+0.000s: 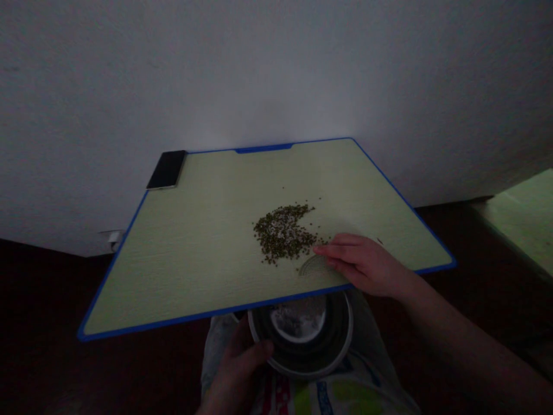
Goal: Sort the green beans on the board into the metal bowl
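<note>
Gripping the bowl below the near edge of the board, your left hand hooks its thumb over the rim. Mid-board, a loose heap of grains is left; pale matter already sits in the bowl. Your right hand reaches leftward, fingertips bunched by the heap's edge; whether they pinch anything, I cannot tell.

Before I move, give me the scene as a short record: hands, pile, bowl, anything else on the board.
Left hand: at the left side of the bowl, thumb over its rim
Right hand: fingertips at the near right edge of the pile; cannot tell if they pinch anything
Pile: small green and pale grains, some strays
Bowl: partly hidden by the near edge of the board; contents too dim to identify
Phone: board's far left corner
</note>
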`<state>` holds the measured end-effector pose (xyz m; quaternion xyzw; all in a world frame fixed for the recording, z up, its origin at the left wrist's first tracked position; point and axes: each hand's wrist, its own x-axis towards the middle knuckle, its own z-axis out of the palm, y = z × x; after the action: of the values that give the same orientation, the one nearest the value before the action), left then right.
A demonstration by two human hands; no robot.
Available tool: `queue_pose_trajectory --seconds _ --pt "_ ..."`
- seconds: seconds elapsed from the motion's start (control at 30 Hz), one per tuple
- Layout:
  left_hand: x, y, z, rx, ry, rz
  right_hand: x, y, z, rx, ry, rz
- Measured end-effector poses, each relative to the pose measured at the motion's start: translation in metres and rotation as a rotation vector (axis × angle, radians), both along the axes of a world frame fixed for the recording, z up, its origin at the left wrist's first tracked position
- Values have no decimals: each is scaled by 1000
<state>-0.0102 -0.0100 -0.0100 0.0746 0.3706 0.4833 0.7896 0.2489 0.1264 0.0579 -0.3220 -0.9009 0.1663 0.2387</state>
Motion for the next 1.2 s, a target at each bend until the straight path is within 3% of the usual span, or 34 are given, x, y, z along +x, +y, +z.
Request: queue_pose_trajectory --seconds 0.5,0.9,1.2 --pt "3 3 8 -28 38 0 -15 -15 5 -108 -11 -109" --pt "3 3 11 -37 57 -11 -18 -19 7 -203 0 -66" --pt "2 2 6 -42 30 -2 -19 -31 2 -77 15 99"
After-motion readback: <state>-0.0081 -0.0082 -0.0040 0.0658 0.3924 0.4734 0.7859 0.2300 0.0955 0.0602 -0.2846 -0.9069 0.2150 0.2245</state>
